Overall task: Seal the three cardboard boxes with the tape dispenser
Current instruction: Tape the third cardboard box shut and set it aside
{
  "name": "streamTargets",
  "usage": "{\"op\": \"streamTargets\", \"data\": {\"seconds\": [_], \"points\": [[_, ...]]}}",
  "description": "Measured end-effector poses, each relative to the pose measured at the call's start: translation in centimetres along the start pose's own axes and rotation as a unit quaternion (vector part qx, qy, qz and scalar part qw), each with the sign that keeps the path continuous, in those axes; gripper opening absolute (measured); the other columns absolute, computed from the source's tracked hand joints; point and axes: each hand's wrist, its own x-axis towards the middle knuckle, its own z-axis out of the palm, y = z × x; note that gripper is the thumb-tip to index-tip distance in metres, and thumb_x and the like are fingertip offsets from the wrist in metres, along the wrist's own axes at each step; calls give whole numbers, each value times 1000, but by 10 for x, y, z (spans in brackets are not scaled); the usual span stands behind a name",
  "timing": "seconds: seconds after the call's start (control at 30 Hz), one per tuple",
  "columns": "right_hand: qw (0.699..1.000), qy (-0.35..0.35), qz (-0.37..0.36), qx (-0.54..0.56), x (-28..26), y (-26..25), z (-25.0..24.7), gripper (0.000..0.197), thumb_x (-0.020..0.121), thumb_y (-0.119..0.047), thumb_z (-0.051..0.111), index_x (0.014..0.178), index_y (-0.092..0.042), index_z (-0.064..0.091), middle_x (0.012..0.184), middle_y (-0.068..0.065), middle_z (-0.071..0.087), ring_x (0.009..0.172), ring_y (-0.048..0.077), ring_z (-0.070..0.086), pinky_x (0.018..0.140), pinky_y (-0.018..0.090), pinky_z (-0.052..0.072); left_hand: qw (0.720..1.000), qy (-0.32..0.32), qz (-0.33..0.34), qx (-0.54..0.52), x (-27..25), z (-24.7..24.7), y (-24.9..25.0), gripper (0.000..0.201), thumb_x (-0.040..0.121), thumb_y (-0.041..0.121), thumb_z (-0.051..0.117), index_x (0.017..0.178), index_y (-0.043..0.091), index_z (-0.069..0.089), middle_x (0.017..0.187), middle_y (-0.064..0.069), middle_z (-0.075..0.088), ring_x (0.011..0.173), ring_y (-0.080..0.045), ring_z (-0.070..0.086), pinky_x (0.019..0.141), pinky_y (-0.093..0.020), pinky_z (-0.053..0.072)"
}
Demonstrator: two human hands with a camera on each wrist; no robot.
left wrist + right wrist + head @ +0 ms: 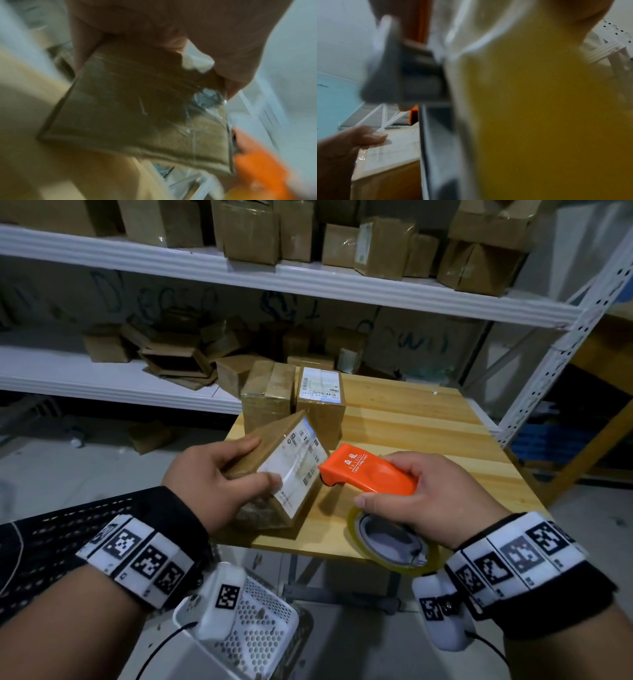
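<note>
Head view gives me the layout: my left hand grips a cardboard box tipped up on one edge near the table's front-left corner, fingers curled over its top, thumb lying on the white shipping label; my right hand is wrapped round the orange tape dispenser just beside it, with the tape roll hanging past the front edge.

The relation that matters: the dispenser's nose points left at the box's labelled face and sits very close to it, whether touching I cannot tell; its long axis runs roughly along the front edge, so I judge the next stroke goes leftward across the box, with the right hand the working one.

Two more boxes stand side by side toward the table's back-left corner, well apart from both hands.

Left wrist view, blurred, shows what the head misses: the box's underside with crinkled clear tape already on it; the right wrist view shows mostly the roll and my left thumb on the label.
</note>
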Motion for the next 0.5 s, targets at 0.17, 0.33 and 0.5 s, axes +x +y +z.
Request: {"op": "streamTargets", "data": {"seconds": [0.17, 0.33, 0.5], "points": [[1000, -1, 2, 1, 3, -4, 5, 45, 65, -67, 84, 96, -38, 71, 83, -18, 72, 74, -3, 66, 64, 23, 48, 991, 11, -35, -128, 1, -2, -6, 51, 75, 24, 87, 123, 24, 73, 99, 8, 78, 84, -2, 74, 68, -11, 56], [1000, -16, 15, 3, 9, -10, 21, 46, 66, -67, 85, 96, -35, 72, 84, -12, 74, 79, 5, 70, 77, 37, 60, 984, -17, -59, -169, 3, -4, -8, 23, 85, 18, 76, 105, 30, 76, 84, 11, 78, 73, 1, 72, 54, -7, 49], [999, -15, 14, 37, 14, -18, 23, 43, 68, -64, 86, 95, -33, 74, 82, -9, 75, 76, 8, 72, 81, 42, 62, 974, -46, -117, -189, 3, -7, -13, 23, 94, 18, 65, 81, 2, 73, 71, -9, 73, 55, -10, 66, 41, -14, 46]]}}
